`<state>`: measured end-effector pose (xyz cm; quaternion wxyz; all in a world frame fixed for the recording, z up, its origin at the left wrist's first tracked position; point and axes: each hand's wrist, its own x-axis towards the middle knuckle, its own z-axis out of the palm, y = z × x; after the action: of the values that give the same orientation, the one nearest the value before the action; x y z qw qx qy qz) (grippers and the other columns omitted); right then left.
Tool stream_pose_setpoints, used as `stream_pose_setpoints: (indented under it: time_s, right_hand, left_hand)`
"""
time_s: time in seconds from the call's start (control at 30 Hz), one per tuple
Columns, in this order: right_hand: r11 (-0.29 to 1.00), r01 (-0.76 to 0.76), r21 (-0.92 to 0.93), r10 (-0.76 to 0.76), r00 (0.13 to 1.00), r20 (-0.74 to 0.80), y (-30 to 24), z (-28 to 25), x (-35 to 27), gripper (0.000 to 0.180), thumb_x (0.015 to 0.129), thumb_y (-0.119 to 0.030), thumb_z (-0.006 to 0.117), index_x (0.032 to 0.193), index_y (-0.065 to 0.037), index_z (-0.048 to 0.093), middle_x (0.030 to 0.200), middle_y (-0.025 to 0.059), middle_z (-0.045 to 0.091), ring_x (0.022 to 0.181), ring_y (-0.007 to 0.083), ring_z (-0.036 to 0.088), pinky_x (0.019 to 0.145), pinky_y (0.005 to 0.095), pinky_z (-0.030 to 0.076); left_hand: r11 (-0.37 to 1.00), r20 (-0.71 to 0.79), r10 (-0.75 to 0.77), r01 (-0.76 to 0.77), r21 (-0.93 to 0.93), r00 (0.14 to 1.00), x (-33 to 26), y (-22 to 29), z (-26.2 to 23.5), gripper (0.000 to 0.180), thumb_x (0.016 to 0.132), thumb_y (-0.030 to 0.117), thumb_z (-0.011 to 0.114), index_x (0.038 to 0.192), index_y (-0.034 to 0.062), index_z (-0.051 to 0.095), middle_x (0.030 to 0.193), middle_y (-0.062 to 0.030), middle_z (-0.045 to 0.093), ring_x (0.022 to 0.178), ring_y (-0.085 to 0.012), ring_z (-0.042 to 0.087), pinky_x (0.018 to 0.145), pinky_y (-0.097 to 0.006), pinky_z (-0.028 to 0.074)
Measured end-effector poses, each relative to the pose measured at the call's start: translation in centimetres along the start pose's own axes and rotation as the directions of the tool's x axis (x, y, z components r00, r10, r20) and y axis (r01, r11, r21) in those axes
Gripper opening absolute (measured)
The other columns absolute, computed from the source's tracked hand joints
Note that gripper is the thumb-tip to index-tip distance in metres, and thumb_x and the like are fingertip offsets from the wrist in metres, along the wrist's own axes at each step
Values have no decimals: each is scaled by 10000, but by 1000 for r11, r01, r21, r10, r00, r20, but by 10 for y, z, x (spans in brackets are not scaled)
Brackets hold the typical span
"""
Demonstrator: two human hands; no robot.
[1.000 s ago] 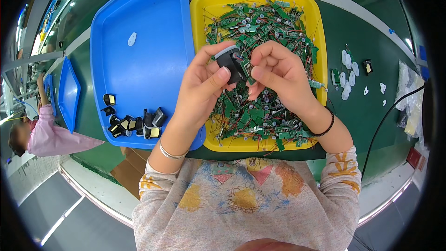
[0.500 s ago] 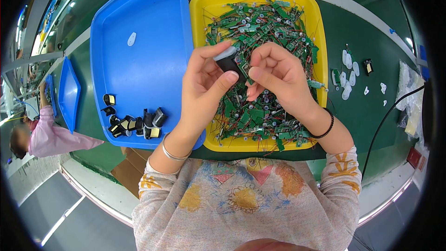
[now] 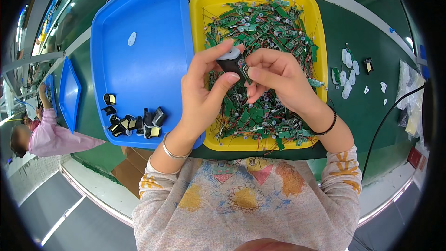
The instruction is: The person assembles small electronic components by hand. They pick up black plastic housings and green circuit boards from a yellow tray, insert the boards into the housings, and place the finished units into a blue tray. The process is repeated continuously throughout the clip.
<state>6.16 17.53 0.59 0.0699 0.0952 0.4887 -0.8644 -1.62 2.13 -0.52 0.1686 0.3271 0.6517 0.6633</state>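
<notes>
My left hand (image 3: 204, 93) grips a small black housing (image 3: 231, 63) with a grey top, held over the yellow tray (image 3: 202, 4). My right hand (image 3: 278, 81) meets it from the right, fingertips pinching at the housing's side. Whether the right fingers hold a separate part is hidden. Beneath both hands the yellow tray is heaped with small green circuit boards (image 3: 267, 25) and thin wires. To the left lies a large blue tray (image 3: 139, 60) with several black housings (image 3: 134, 123) clustered near its front edge.
White oval pieces (image 3: 348, 72) and a small black part (image 3: 368, 65) lie on the green table (image 3: 371, 111) to the right. A black cable (image 3: 390, 116) runs along the right side. Another person in pink (image 3: 42, 137) works at far left beside a smaller blue tray (image 3: 69, 93).
The black housing has been turned in my hands, its grey top now showing, and my left thumb has shifted across it. Both hands stay over the yellow tray.
</notes>
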Motion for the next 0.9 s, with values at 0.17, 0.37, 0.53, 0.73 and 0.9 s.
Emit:
stream_pose_setpoints:
  time_s: [0.17,0.37,0.53,0.73,0.9]
  right_hand:
    - [995,103,-12,-103,994,-29,6,2,-3,133,836,-110,571,853,19,544,711,22,539,631,81,563,535,229,512]
    - [521,433,-735,-596,801,50,12,5,-3,91,752,-57,626,799,-15,561,676,55,533,558,151,550,467,257,438]
    - [129,466,-875,-717,654,243,14,8,-4,107,707,-51,641,789,-43,572,670,69,518,530,228,523,442,304,409]
    - [172,476,-863,-703,672,230,14,8,-4,105,714,-55,645,789,-40,573,673,65,533,535,224,535,449,304,418]
    - [302,466,-832,-670,724,162,12,9,-4,91,727,-41,643,786,-27,574,676,71,550,542,209,553,468,278,432]
  left_hand:
    - [1000,95,4,-5,5,995,1,0,-3,415,837,89,550,1209,15,380,1174,-243,497,1064,-245,512,919,-347,380]
    - [997,122,46,-54,60,991,2,4,-3,434,792,106,560,1180,16,385,1203,-250,471,1141,-269,451,974,-379,317]
    - [998,85,59,-61,30,995,2,8,-2,381,749,24,516,1114,11,408,1206,-252,470,1128,-269,464,972,-360,322]
    - [999,73,36,-33,-38,997,3,13,-3,380,710,-51,493,1085,-7,447,1164,-214,509,1109,-264,484,965,-358,337]
    - [997,46,-6,9,-77,999,3,12,-4,385,706,-53,524,1087,-8,501,1131,-155,547,1072,-226,509,943,-338,358]
